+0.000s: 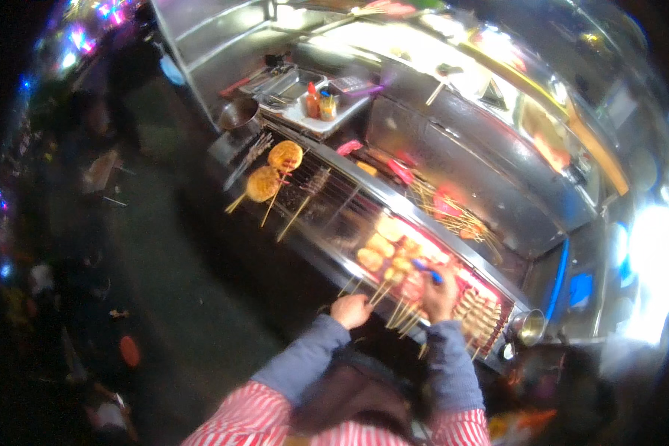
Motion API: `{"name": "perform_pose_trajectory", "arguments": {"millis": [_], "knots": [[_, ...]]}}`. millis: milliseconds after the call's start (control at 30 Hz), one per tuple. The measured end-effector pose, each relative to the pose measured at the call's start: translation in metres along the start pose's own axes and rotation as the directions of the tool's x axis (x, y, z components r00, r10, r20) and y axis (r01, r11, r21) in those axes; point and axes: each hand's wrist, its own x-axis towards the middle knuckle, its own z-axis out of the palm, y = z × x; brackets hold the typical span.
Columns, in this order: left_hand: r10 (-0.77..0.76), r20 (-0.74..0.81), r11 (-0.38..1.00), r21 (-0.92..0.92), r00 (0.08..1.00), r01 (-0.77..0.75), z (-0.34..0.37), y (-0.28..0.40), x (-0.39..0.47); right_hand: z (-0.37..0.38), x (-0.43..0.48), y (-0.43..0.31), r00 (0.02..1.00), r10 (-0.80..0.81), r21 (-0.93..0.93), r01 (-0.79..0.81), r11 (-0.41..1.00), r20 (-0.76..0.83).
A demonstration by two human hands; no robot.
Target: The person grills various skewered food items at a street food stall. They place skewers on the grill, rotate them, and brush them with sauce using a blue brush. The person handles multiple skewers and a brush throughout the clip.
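My left hand (351, 311) is closed around the stick ends of bamboo skewers (380, 294) at the front edge of a long metal grill (334, 214). Yellowish pieces of food (397, 268) sit on the far ends of those skewers. In my right hand (441, 292), over the glowing part of the grill, is a small blue-handled tool (427, 270); blur hides its kind. Round pale breads (380, 245) lie beyond my hands. Pinkish skewered food (412, 287) lies between them. To the right is a row of meat skewers (476, 315).
Two browned flatbreads (263, 184) on sticks rest at the grill's left end, near a metal pot (240, 114). Behind stands a white tray (334, 124) with a red squeeze bottle (312, 102) and a jar (328, 108). Used-looking loose skewers (451, 214) lie behind the grill. A steel bowl (528, 328) is at right.
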Motion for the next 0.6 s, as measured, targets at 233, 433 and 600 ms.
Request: {"name": "perform_pose_trajectory", "arguments": {"millis": [233,433,600], "knots": [[-0.002,-0.634,0.993,-0.093,0.774,-0.073,-0.078,-0.094,-0.046,-0.186,-0.028,0.065,0.792,0.241,-0.022,-0.305,0.952,-0.561],[-0.153,-0.672,0.988,-0.124,0.725,0.093,-0.108,-0.16,-0.053,-0.304,-0.08,0.166,0.744,0.233,-0.475,-0.601,0.643,-0.626],[-0.145,-0.682,0.988,-0.068,0.716,0.136,-0.119,-0.161,-0.061,-0.307,-0.096,0.185,0.734,0.371,-0.459,-0.658,0.597,-0.569]]}}
